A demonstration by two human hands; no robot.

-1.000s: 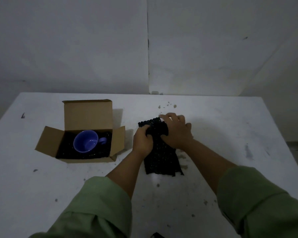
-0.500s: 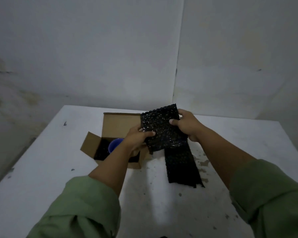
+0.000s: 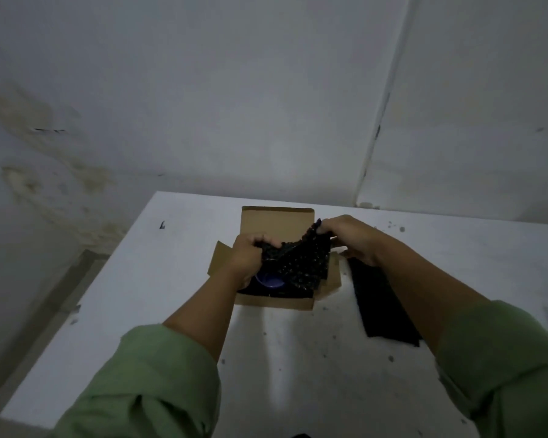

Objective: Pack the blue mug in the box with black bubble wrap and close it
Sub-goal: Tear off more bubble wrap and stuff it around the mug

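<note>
An open cardboard box (image 3: 276, 222) stands on the white table (image 3: 133, 298), its flaps spread out. Inside it the blue mug (image 3: 268, 281) shows only partly, lying on black padding. A sheet of black bubble wrap (image 3: 295, 263) hangs over the box opening and covers most of the mug. My left hand (image 3: 249, 257) grips the sheet's left edge. My right hand (image 3: 345, 237) pinches its upper right corner above the box's right side.
A second black bubble wrap sheet (image 3: 380, 308) lies flat on the table right of the box, partly under my right forearm. Stained walls close off the far and left sides of the table. Small dark specks dot the tabletop.
Both hands carried the bubble wrap sheet left from the table's middle to over the open box, and it now drapes over the mug. The camera view turned left.
</note>
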